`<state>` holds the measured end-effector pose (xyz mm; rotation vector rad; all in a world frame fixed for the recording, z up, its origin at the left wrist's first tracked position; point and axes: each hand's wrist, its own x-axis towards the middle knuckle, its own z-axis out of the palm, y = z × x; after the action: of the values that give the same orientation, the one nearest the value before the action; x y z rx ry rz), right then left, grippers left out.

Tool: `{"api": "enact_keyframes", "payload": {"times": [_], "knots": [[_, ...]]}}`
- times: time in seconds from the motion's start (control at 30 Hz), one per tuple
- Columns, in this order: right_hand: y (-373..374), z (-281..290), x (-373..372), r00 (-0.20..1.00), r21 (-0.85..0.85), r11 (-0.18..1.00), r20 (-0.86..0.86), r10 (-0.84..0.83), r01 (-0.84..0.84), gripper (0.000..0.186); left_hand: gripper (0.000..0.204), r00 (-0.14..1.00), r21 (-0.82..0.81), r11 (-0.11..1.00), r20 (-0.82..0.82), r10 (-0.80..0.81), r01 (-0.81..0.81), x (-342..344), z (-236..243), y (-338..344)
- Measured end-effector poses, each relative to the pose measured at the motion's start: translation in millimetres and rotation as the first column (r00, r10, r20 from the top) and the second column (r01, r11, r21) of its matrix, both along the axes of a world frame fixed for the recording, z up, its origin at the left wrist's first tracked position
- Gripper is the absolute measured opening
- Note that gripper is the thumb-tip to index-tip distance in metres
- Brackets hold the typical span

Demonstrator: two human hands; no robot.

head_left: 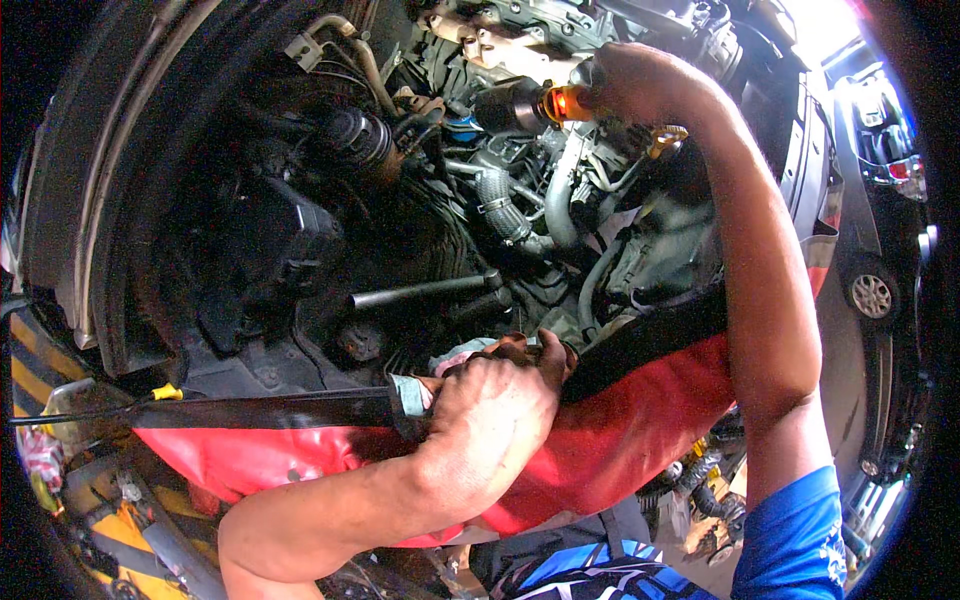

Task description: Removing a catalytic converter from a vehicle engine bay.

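My right hand (632, 84) reaches over the far side of the engine bay, closed round a dark cylindrical tool (512, 106) with a glowing orange band. Its front end points left, close to the pale metal engine part (490, 48). My left hand (497, 392) rests at the near edge of the bay, with its fingers curled over a light-coloured rag (458, 354). The fingertips are partly hidden by the hand. Under that wrist lies a red fender cover (320, 450), draped along the car's front edge.
Hoses and pipes, among them a ribbed grey hose (502, 205), fill the bay's middle. A metal bar (425, 291) lies just beyond my left hand. The raised hood edge (110, 170) stands at left. Another car (878, 230) is parked at right.
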<state>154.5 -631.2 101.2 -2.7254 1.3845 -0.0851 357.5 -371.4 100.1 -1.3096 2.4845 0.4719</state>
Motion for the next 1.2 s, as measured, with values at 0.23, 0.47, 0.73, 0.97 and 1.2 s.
{"api": "enact_keyframes", "payload": {"times": [0.23, 0.47, 0.73, 0.97, 1.2], "knots": [[-14.4, -15.0, -5.3, 0.996, 0.123, 0.992, -0.091, -0.024, 0.035, 0.048, 0.046, 0.999, -0.038, 0.999, -0.030, -0.032, 0.031, 2.6, -0.3, 1.5], [-28.5, -25.2, -14.9, 0.996, -0.016, 0.999, -0.077, -0.035, 0.033, 0.042, 0.045, 0.999, -0.033, 0.999, 0.036, -0.041, 0.042, -1.2, 1.3, 2.1], [-27.9, -12.1, -8.3, 0.994, -0.093, 0.992, -0.055, -0.095, 0.090, 0.033, 0.046, 0.997, 0.061, 0.998, 0.074, -0.004, 0.000, -3.4, 6.0, -1.2], [-42.1, -20.6, -17.1, 0.988, -0.185, 0.983, -0.144, -0.048, 0.020, 0.029, 0.043, 0.998, -0.014, 0.998, -0.009, 0.065, -0.065, -4.4, -1.9, 7.6], [-32.8, -8.3, -6.2, 0.962, 0.012, 0.984, 0.211, -0.175, 0.177, 0.025, 0.036, 0.997, -0.075, 0.997, -0.076, -0.009, 0.003, 2.6, -11.9, 11.1]]}}
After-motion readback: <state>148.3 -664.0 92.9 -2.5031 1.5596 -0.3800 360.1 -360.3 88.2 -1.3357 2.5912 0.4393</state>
